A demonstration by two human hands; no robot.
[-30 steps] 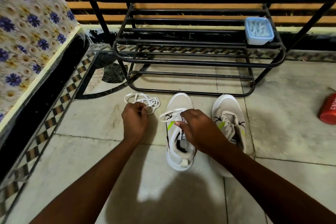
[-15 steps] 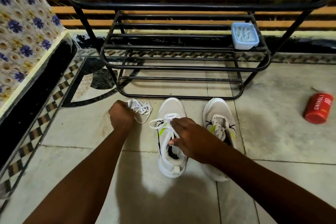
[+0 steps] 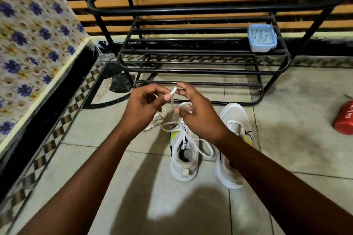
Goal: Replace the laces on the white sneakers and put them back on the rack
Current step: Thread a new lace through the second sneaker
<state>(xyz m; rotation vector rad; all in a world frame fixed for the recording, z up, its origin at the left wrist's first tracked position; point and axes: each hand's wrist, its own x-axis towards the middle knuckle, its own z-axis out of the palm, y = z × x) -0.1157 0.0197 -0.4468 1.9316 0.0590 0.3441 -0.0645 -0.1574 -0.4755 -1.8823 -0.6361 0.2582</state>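
A room in a home: a black metal shoe rack stands against the wall on a tiled floor with a chequered border. A bed under a flowered sheet stands beside it, and white sneakers sit on the tiles.

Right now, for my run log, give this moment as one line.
left hand: pinches lace | right hand: pinches same lace | sneakers: on floor, before rack

Open floor left, sneakers centre, rack just behind, red can right
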